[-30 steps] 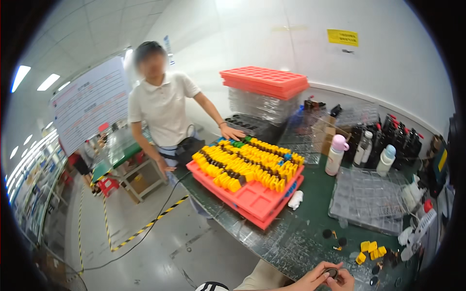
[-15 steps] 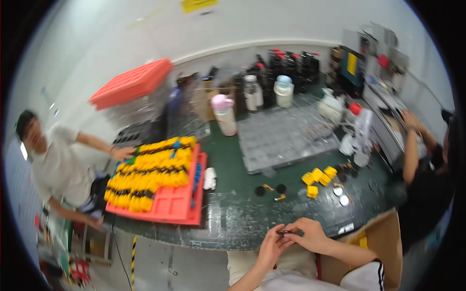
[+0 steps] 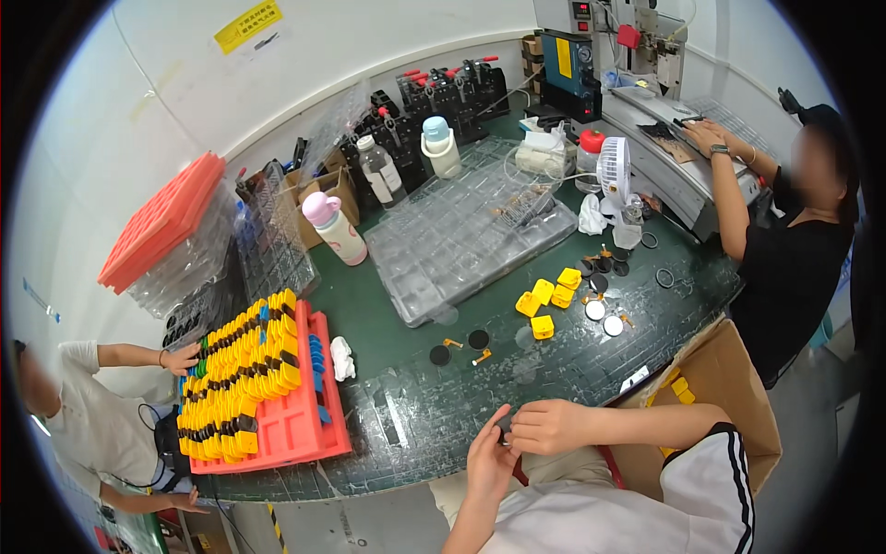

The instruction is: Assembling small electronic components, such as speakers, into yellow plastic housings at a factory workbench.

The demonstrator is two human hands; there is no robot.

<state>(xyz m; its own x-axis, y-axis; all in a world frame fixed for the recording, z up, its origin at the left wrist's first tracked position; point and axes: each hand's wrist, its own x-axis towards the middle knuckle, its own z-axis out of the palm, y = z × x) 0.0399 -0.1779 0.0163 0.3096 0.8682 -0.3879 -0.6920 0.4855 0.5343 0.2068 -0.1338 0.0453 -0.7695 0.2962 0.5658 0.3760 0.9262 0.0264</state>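
Note:
At the table's near edge my left hand (image 3: 487,454) and my right hand (image 3: 551,427) are together, both with fingers closed on a small dark piece (image 3: 505,425), round or flat as far as it shows; fingers cover most of it. On the tabletop beyond lie a black disc (image 3: 440,355) and another black disc (image 3: 478,339), each beside a small orange strip (image 3: 452,343). Farther right are several yellow square pieces (image 3: 542,327), a white-faced disc (image 3: 613,326) and more dark discs (image 3: 598,283).
At left stands a red tray (image 3: 318,434) of yellow and black pieces, touched by a person (image 3: 101,369). A clear compartment tray (image 3: 434,268), pink-capped bottle (image 3: 334,229) and white fan (image 3: 613,171) stand beyond. Right are a cardboard box (image 3: 738,406) and another person (image 3: 784,249) at a machine.
The view has turned to the right, so the tray at left sits farther left and the machine shows more. My hands stay together on the dark piece; my right fingers now cover more of it.

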